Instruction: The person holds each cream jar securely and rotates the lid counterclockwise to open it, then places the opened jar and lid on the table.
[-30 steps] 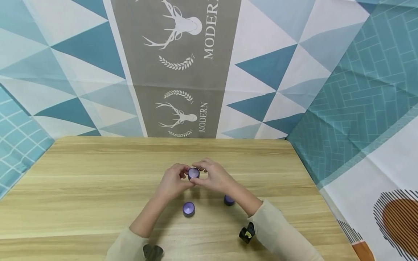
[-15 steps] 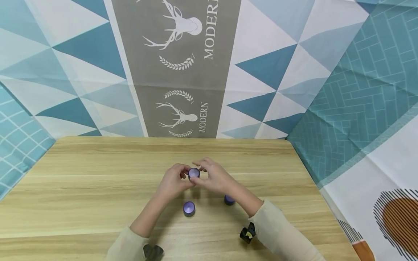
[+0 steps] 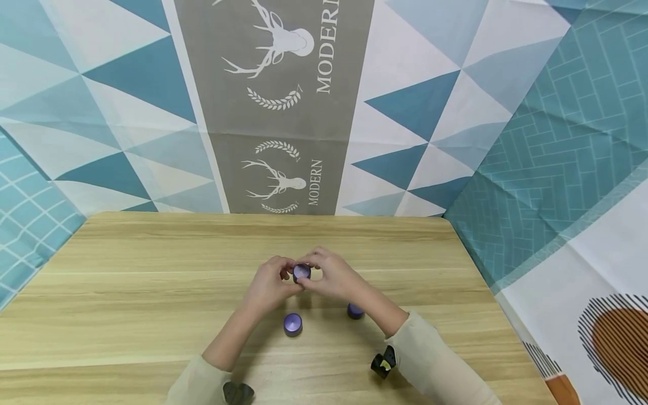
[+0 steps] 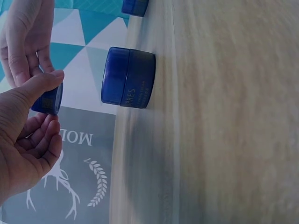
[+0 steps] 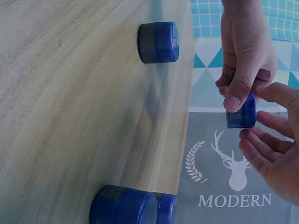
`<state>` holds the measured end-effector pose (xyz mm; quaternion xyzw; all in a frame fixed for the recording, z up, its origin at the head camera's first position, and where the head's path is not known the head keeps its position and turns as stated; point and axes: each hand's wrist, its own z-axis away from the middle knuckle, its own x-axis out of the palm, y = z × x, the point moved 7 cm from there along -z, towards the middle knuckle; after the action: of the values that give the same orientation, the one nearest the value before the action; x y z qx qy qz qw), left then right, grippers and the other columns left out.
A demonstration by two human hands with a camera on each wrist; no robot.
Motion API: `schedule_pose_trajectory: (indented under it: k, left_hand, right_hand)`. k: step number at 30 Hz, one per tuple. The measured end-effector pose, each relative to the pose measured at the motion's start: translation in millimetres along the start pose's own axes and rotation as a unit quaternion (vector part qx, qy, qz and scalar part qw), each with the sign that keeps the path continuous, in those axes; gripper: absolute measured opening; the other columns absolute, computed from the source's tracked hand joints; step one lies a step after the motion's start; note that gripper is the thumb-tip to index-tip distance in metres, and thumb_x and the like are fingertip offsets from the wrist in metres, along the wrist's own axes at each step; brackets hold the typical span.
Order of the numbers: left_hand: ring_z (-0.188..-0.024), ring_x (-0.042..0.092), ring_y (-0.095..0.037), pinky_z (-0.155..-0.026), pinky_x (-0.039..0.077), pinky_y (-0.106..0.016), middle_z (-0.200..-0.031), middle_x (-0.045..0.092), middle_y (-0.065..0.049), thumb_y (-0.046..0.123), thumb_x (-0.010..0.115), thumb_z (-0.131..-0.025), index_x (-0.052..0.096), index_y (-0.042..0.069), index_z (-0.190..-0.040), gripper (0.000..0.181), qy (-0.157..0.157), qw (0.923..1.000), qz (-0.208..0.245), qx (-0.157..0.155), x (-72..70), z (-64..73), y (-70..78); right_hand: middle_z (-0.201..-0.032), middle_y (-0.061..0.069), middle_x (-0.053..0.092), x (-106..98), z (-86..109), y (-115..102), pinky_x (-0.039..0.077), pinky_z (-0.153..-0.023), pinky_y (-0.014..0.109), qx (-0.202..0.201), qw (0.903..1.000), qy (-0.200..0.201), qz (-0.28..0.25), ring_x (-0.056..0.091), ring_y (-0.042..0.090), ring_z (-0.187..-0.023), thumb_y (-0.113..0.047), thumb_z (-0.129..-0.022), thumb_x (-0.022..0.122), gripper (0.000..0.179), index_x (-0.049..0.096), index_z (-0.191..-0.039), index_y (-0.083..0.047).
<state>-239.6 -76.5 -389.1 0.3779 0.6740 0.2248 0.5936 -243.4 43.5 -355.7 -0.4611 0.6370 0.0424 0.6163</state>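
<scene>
Purple jar [image 3: 302,271] is hovering above the tabletop [image 3: 152,315], left hand [image 3: 267,286] and right hand [image 3: 331,275] both pinching it and partly covering its sides; the right forearm [image 3: 378,308] is partly hiding another jar [image 3: 355,311].

The left hand [image 3: 268,286] and right hand [image 3: 335,277] are left bare. Plain cream fabric is worn as a left sleeve [image 3: 199,383] and right sleeve [image 3: 440,363]. Beside them are seen a black left device [image 3: 238,392] and a black right device [image 3: 379,365], the latter marked with yellow.
</scene>
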Motion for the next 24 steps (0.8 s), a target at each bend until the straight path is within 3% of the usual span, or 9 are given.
schedule_pose_trajectory:
  k: [6,11,17,20,24]
  left_hand:
    - [-0.08,0.056,-0.02,-0.07,0.046,-0.027,-0.089,0.062,-0.005,0.016,0.08,-0.068,0.067,0.003,-0.098,0.035,0.006,1.0,0.004,-0.006,-1.5,0.0,-0.2]
    - [-0.08,0.056,-0.019,-0.07,0.046,-0.026,-0.09,0.062,-0.005,0.012,0.079,-0.067,0.066,0.003,-0.098,0.034,-0.001,1.0,0.002,-0.008,-0.2,-0.8,-0.7]
    - [-0.078,0.055,-0.018,-0.069,0.046,-0.027,-0.088,0.061,-0.005,0.012,0.079,-0.067,0.066,0.002,-0.097,0.035,0.001,1.0,-0.003,-0.001,-0.1,-0.2,-0.7]
    - [-0.078,0.055,-0.017,-0.068,0.045,-0.026,-0.088,0.061,-0.005,0.014,0.08,-0.067,0.067,0.003,-0.097,0.035,0.009,0.9999,-0.005,0.0,-1.0,0.1,-1.0]
    - [-0.078,0.054,-0.016,-0.069,0.046,-0.026,-0.088,0.061,-0.004,0.016,0.081,-0.067,0.067,0.004,-0.097,0.035,0.012,0.9999,-0.004,-0.003,-1.7,-0.1,-0.7]
  right_hand:
    - [-0.106,0.007,0.062,-1.5,0.1,2.6,0.051,-0.085,0.03,0.018,0.9997,0.012,-0.004,0.06,0.019,-0.097,-0.027,-0.082,0.071,0.04,0.064,-0.115,-0.004]
    - [-0.1,0.005,0.063,0.4,-1.1,0.3,0.05,-0.078,0.023,-0.003,0.9999,0.001,0.015,0.058,0.013,-0.09,-0.02,-0.081,0.071,0.033,0.066,-0.111,-0.006]
    - [-0.109,0.006,0.061,0.9,0.4,0.4,0.051,-0.085,0.027,0.005,0.9998,-0.017,0.003,0.06,0.017,-0.098,-0.023,-0.082,0.07,0.042,0.061,-0.12,-0.005]
    - [-0.109,0.008,0.062,-0.5,1.0,2.8,0.051,-0.085,0.03,0.021,0.9997,-0.005,-0.009,0.06,0.019,-0.098,-0.028,-0.082,0.071,0.048,0.06,-0.121,-0.003]
    - [-0.099,0.005,0.063,-1.1,0.0,4.2,0.052,-0.078,0.03,0.024,0.9995,0.015,-0.009,0.059,0.016,-0.089,-0.029,-0.081,0.072,0.041,0.065,-0.113,-0.005]
